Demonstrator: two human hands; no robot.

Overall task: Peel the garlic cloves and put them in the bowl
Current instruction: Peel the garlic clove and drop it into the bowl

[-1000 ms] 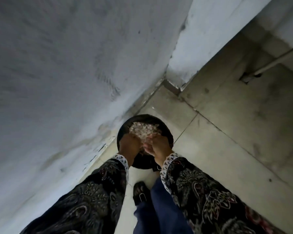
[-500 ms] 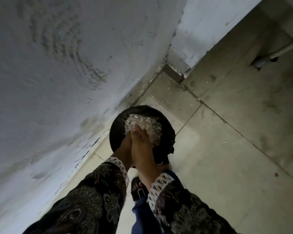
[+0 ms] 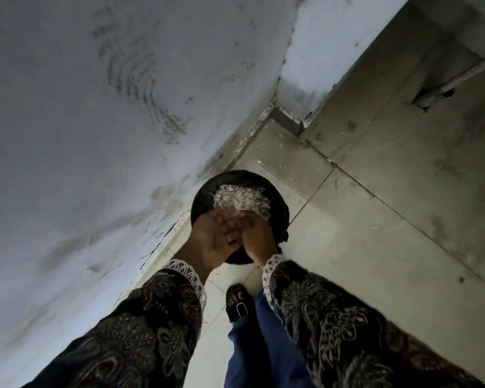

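- I stand over a dark round container (image 3: 277, 203) on a pale tiled floor (image 3: 375, 233), close to a stained white wall (image 3: 95, 107).
- Inside the container lies a heap of pale papery garlic skins (image 3: 240, 201); I cannot pick out any whole cloves among them.
- My left hand (image 3: 210, 239) is palm up above the near rim, fingers loosely cupped and holding nothing that I can see.
- My right hand (image 3: 256, 236) is pressed against the left, back upward; whether it pinches anything is hidden from view.
- Both wrists show white lace cuffs on dark patterned sleeves (image 3: 333, 331).
- Below the hands I see my sandalled foot (image 3: 239, 302) and a blue trouser leg (image 3: 252, 345).
- A metal hose (image 3: 471, 70) runs along the floor in the far corner.
- My judgement: I seem to be brushing loose skins off my palms. To do it well, I should keep both hands low over the middle so flakes drop inside, not on the tiles.
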